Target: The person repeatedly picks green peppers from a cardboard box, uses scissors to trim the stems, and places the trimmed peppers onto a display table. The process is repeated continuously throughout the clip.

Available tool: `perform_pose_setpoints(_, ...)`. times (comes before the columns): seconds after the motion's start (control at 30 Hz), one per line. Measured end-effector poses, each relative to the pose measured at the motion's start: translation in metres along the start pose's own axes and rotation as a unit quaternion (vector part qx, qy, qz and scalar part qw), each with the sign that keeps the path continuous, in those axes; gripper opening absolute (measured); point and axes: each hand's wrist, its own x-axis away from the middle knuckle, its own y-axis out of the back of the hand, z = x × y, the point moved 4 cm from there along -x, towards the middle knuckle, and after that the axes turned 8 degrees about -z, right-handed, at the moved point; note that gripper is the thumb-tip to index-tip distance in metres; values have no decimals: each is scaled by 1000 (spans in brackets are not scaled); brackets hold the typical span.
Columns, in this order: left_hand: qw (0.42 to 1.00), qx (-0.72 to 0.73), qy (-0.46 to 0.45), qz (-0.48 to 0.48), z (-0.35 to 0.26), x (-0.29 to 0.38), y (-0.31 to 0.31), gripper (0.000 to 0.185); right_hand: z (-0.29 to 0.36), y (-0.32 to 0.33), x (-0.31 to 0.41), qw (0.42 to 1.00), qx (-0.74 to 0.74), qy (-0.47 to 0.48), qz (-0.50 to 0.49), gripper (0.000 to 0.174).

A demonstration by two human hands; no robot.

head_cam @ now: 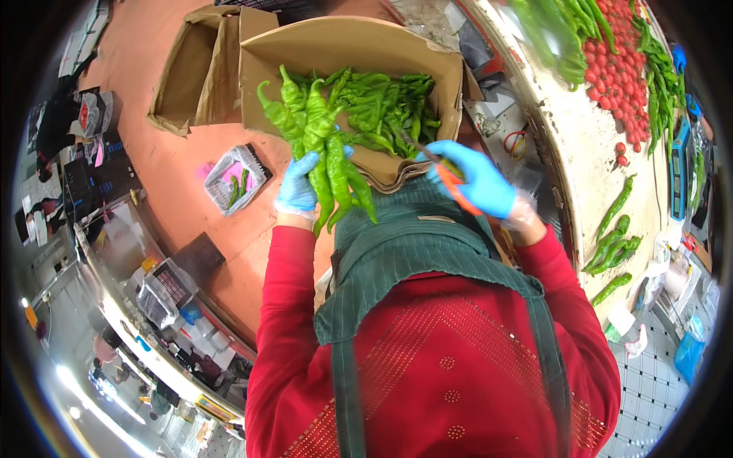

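Note:
My left hand (300,183), in a blue glove, is closed around a bunch of long green peppers (318,131). Their wrinkled ends point up and away, while others hang down past my wrist. In my blue-gloved right hand (472,180) is a pair of scissors with orange handles (455,189); the dark blades point toward the box and are blurred, so I cannot tell how far they are parted. Before me stands an open cardboard box (349,48) with many more green peppers (383,109) inside. The bunch is held over the box's near left side.
Left of that box is another cardboard box (197,68). A lined basket (235,180) with a few peppers sits on the floor. On the right, a worktable (564,189) carries red cherry tomatoes (615,80), loose green peppers (615,246) and a blue scale (680,172).

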Motion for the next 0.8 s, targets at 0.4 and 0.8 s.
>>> perform_pose_setpoints(0.4, 998, -26, -4, -48, 9, 11, 2, 60, 17, -43, -52, 937, 250, 167, -178, 44)
perform_pose_setpoints(0.8, 995, -97, 8, -8, -2, 23, 11, 71, -6, -43, -59, 998, -7, -25, 51, 33)
